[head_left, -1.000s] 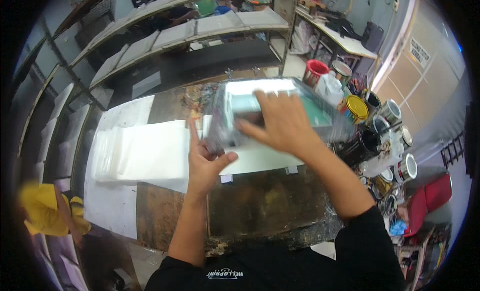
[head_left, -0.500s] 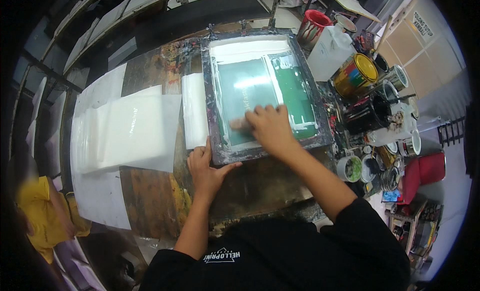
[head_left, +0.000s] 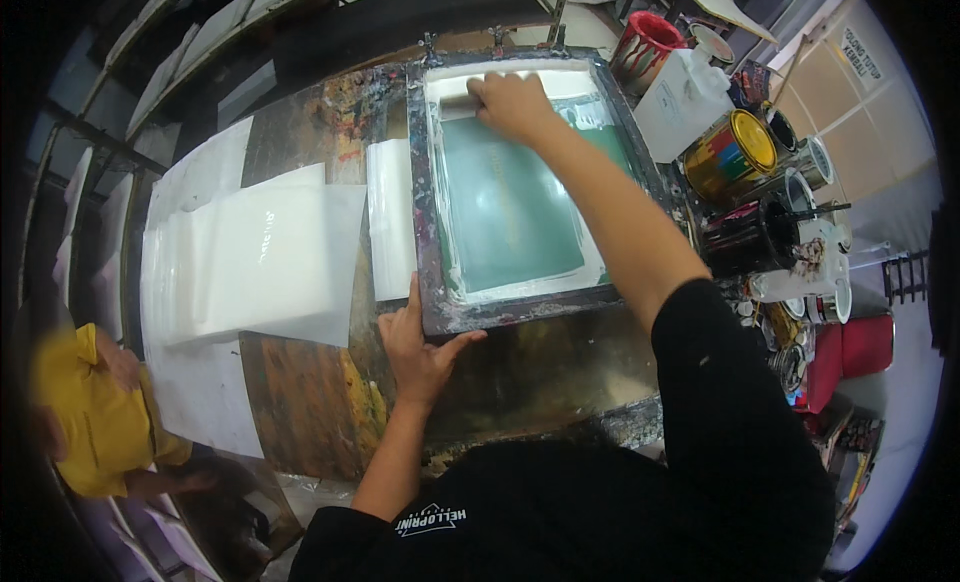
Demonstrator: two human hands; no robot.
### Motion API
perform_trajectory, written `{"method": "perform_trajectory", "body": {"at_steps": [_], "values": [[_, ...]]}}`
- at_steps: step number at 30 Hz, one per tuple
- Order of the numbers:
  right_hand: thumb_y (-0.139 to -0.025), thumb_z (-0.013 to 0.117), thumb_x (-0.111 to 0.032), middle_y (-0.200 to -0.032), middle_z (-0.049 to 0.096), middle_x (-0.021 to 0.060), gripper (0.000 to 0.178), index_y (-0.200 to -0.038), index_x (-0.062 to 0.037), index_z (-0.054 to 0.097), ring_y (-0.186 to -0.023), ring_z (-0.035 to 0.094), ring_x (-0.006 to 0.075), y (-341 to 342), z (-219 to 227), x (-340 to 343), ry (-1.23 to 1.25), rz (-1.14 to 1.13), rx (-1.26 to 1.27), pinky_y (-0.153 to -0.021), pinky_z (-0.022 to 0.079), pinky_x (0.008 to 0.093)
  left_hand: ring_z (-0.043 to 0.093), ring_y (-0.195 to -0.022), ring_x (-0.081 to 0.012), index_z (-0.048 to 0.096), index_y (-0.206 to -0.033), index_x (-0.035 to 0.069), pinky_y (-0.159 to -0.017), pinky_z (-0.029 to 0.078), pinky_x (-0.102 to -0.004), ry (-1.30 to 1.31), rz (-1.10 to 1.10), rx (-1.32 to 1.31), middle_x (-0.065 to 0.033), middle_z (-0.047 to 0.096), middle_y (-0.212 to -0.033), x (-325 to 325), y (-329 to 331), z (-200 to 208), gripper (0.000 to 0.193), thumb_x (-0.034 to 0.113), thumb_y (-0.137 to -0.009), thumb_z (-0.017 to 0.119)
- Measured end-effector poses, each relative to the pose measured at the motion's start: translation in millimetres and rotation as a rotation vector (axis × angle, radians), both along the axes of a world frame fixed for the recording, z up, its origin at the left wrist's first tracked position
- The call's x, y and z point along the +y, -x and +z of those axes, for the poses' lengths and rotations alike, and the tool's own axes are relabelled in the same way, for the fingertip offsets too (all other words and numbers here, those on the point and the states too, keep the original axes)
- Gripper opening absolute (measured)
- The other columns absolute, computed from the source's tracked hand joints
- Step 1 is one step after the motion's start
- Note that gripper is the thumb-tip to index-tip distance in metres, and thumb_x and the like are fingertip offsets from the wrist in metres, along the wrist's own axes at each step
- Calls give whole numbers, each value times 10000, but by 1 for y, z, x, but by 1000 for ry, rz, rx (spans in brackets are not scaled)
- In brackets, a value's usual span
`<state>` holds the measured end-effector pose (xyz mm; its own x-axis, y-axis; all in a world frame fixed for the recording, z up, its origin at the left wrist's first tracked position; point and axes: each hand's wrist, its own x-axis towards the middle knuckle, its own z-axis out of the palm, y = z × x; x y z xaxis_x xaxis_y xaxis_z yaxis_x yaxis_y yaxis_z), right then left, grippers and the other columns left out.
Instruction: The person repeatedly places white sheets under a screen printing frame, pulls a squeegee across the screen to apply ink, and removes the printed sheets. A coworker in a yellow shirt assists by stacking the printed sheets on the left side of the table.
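Observation:
A dark-framed printing screen (head_left: 424, 212) lies on the stained worktable, with green mesh (head_left: 530, 222) inside and white ink (head_left: 572, 86) banked along its far end. My right hand (head_left: 513, 104) is closed at that far end, gripping a squeegee (head_left: 460, 103) that is mostly hidden by the fingers. At the near left corner of the screen, my left hand (head_left: 410, 348) rests with thumb and forefinger spread along the two outer edges. A stack of white sheets or bags (head_left: 391, 222) sticks out from the screen's left side.
White printed pieces (head_left: 265, 267) are piled on the table's left. Ink cans, including a yellow one (head_left: 735, 154) and a red one (head_left: 645, 47), crowd the right beside a white jug (head_left: 683, 102). A person in yellow (head_left: 100, 412) is at the lower left; racks stand behind.
My right hand has moved with the squeegee from the near part of the mesh to the far end. My left hand stays at the corner. The person in yellow has shifted slightly.

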<state>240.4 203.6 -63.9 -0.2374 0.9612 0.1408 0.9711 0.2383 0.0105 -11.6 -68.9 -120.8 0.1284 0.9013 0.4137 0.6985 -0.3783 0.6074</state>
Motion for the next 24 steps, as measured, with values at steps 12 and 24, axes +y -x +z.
{"method": "perform_trajectory", "body": {"at_steps": [12, 24], "values": [[-890, 714, -484, -967, 656, 140, 492, -1028, -24, 607, -868, 648, 338, 18, 91, -262, -171, 112, 180, -802, 469, 493, 617, -947, -296, 436, -1530, -68, -895, 487, -448, 70, -54, -541, -173, 684, -1038, 7, -24, 49, 949, 387, -829, 885], [-943, 591, -686, -697, 664, 122, 676, -793, -36, 706, -686, 649, 313, 22, 220, -162, -636, 102, 160, -718, 453, 470, 145, -1586, -415, 287, -1625, -9, -1207, -60, -713, 142, 104, 620, -280, 268, -1663, 5, -30, 52, 1119, 761, -884, 617]]}}
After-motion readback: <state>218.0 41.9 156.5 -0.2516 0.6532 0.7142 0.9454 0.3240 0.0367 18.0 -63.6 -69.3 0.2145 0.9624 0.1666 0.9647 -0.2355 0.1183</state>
